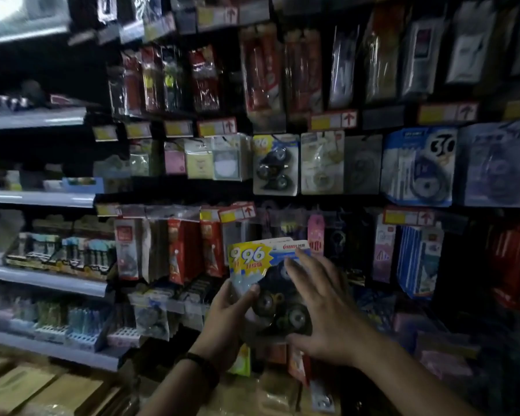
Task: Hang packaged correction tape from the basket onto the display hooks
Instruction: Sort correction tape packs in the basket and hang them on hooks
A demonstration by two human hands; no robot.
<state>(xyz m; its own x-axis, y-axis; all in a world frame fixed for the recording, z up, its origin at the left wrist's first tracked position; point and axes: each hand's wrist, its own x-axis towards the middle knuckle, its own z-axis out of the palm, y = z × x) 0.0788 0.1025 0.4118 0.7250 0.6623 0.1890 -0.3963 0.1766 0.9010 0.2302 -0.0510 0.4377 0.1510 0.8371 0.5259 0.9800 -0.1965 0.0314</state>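
Note:
A stack of correction tape packs point(254, 261), blue and yellow cards marked "96" with dark tape rollers under clear blisters, is held upright in front of the display wall. My left hand point(227, 318) grips the stack's lower left edge, thumb on the front. Over the stack's right side lies my right hand point(318, 304), fingers spread and straight across the top pack, thumb under its lower edge. A matching correction tape pack point(275, 165) hangs on a hook in the row above. The basket is out of view.
Hooks full of packaged stationery cover the wall, with yellow price tags point(216, 127) above each row. Shelves point(39, 199) of small boxed goods run along the left. Cardboard boxes point(27, 388) lie on the floor below.

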